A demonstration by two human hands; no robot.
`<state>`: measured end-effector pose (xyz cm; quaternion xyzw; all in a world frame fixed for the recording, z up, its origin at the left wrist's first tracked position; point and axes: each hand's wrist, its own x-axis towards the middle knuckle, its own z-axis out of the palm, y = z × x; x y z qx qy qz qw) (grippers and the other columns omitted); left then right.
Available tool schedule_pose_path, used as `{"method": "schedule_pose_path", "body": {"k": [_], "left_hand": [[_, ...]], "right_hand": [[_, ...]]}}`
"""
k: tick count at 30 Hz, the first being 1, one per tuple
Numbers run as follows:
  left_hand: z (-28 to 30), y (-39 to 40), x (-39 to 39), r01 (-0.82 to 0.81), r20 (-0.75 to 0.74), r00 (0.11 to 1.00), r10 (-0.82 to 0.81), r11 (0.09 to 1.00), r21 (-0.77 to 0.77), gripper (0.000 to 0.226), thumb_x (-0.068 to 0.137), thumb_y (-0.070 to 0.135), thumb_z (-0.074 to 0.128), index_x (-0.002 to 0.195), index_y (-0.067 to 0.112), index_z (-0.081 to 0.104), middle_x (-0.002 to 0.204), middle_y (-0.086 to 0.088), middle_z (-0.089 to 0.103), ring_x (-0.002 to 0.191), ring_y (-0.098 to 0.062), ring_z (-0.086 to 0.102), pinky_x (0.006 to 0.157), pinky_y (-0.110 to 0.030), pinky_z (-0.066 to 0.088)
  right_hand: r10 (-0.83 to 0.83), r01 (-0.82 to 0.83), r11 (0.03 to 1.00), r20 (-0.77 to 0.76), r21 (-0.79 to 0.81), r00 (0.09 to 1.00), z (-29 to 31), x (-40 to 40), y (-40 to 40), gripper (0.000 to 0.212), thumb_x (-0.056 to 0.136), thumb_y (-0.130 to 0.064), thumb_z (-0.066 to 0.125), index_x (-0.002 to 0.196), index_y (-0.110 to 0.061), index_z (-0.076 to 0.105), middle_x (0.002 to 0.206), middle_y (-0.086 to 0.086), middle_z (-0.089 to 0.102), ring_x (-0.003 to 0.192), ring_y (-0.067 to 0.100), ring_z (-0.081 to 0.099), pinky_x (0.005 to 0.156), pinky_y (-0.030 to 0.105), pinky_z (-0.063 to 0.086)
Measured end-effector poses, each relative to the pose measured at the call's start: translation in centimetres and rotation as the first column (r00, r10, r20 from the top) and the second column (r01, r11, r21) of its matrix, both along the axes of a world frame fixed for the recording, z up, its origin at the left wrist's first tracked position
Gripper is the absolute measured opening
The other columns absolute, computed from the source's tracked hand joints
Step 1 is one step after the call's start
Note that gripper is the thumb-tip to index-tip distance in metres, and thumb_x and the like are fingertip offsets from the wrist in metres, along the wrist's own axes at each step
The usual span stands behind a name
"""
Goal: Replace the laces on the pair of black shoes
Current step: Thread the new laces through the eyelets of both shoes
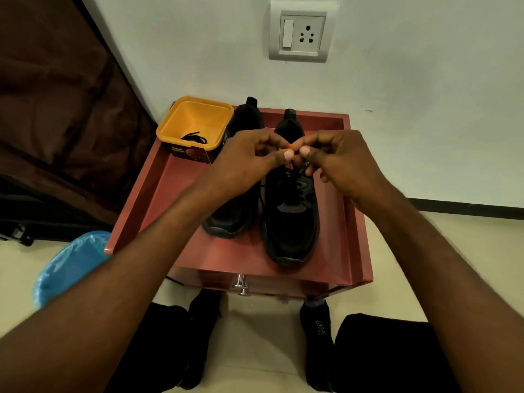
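Two black shoes stand side by side on a red-brown tray-like table top (158,191), toes toward me. The right shoe (289,222) is nearer; the left shoe (235,214) is partly hidden behind my left forearm. My left hand (249,160) and my right hand (337,163) meet above the right shoe's tongue. Their fingertips pinch the same short orange lace piece (289,154). Black laces still cross the right shoe's eyelets. A loose black lace (194,138) lies in a yellow tub.
The yellow tub (195,123) stands at the table's back left corner. A blue plastic-lined bin (68,265) is on the floor to the left. A wall socket (302,31) is above. My socked feet (317,336) rest on the floor below the table's drawer knob (241,283).
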<state>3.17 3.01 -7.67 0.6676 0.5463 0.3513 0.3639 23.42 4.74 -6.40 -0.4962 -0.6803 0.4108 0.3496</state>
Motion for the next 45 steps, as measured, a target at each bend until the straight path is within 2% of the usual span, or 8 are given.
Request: {"method": "schedule_pose_path", "body": {"k": [6, 11, 14, 18, 24, 28, 36, 45], "left_hand": [[-1.4, -0.2, 1.7, -0.053, 0.322, 0.941, 0.102, 0.986, -0.156, 0.018, 0.097, 0.016, 0.072, 0.108, 0.002, 0.072, 0.083, -0.007, 0.078, 0.075, -0.02, 0.074, 0.048, -0.023, 0.044], [-2.7, -0.1, 1.7, -0.201, 0.126, 0.971, 0.203, 0.979, -0.029, 0.01, 0.096, 0.014, 0.073, 0.093, 0.004, 0.075, 0.071, -0.005, 0.072, 0.06, -0.009, 0.066, 0.053, -0.022, 0.05], [-3.1, -0.1, 2.0, -0.236, -0.055, 0.968, 0.246, 0.96, 0.154, 0.009, 0.096, 0.016, 0.073, 0.104, 0.015, 0.077, 0.074, 0.003, 0.073, 0.067, -0.002, 0.069, 0.064, -0.026, 0.059], [-3.2, -0.4, 2.3, -0.223, -0.157, 0.95, 0.268, 0.94, 0.257, 0.011, 0.094, 0.017, 0.075, 0.104, 0.02, 0.079, 0.081, 0.008, 0.073, 0.076, -0.004, 0.07, 0.072, -0.029, 0.061], [-3.3, -0.7, 2.8, -0.12, -0.341, 0.902, 0.265, 0.913, 0.39, 0.01, 0.094, 0.017, 0.073, 0.103, 0.018, 0.078, 0.093, 0.001, 0.068, 0.09, -0.018, 0.064, 0.076, -0.034, 0.057], [-3.6, -0.4, 3.4, -0.105, -0.483, 0.798, 0.359, 0.873, 0.476, 0.007, 0.087, 0.025, 0.079, 0.094, 0.021, 0.079, 0.102, 0.0, 0.055, 0.104, -0.025, 0.049, 0.074, -0.034, 0.037], [-4.4, 0.1, 3.9, -0.306, -0.309, 0.874, 0.375, 0.919, 0.25, 0.005, 0.084, 0.031, 0.082, 0.087, 0.031, 0.077, 0.106, 0.01, 0.046, 0.108, -0.014, 0.038, 0.088, -0.036, 0.028], [-3.5, 0.1, 4.2, -0.287, -0.418, 0.838, 0.351, 0.935, 0.21, 0.006, 0.085, 0.031, 0.08, 0.087, 0.035, 0.076, 0.101, 0.009, 0.04, 0.108, -0.016, 0.039, 0.086, -0.036, 0.024]], "right_hand": [[-0.033, 0.034, 0.999, -0.031, 0.033, 0.999, -0.4, -0.6, 0.4, 0.011, 0.098, -0.008, 0.068, 0.107, -0.002, 0.064, 0.076, 0.011, 0.072, 0.059, 0.006, 0.068, 0.052, 0.014, 0.047], [-0.089, 0.035, 0.986, 0.338, 0.163, 0.937, -2.4, -0.5, 1.1, 0.032, 0.097, -0.008, 0.064, 0.124, -0.025, 0.066, 0.088, -0.013, 0.061, 0.08, 0.005, 0.062, 0.07, 0.015, 0.048], [0.007, -0.046, 0.997, 0.559, 0.056, 0.829, -3.2, -0.2, 1.4, 0.064, 0.091, -0.001, 0.063, 0.143, -0.038, 0.054, 0.111, -0.003, 0.057, 0.097, 0.017, 0.06, 0.076, 0.031, 0.053], [0.017, -0.038, 0.999, 0.488, 0.034, 0.872, -3.2, 0.0, 1.5, 0.061, 0.09, 0.004, 0.064, 0.139, -0.031, 0.057, 0.107, -0.01, 0.057, 0.095, 0.011, 0.06, 0.064, 0.018, 0.048], [-0.039, 0.043, 0.999, 0.366, -0.003, 0.93, -3.8, 0.5, 1.5, 0.052, 0.087, 0.002, 0.073, 0.125, -0.032, 0.063, 0.092, 0.0, 0.071, 0.076, 0.012, 0.072, 0.065, 0.026, 0.06], [-0.056, 0.076, 0.996, 0.325, -0.048, 0.944, -3.9, 0.6, 1.6, 0.054, 0.085, 0.0, 0.077, 0.124, -0.035, 0.063, 0.09, 0.0, 0.073, 0.074, 0.011, 0.073, 0.069, 0.03, 0.063], [-0.129, 0.156, 0.981, 0.214, -0.113, 0.968, -4.3, 0.3, 1.6, 0.048, 0.083, 0.004, 0.076, 0.117, -0.028, 0.067, 0.082, 0.006, 0.074, 0.073, 0.019, 0.076, 0.073, 0.045, 0.065], [-0.137, 0.163, 0.982, 0.234, -0.097, 0.963, -4.4, 0.3, 1.5, 0.047, 0.083, 0.002, 0.079, 0.117, -0.028, 0.065, 0.084, 0.004, 0.075, 0.073, 0.015, 0.075, 0.073, 0.041, 0.066]]}}
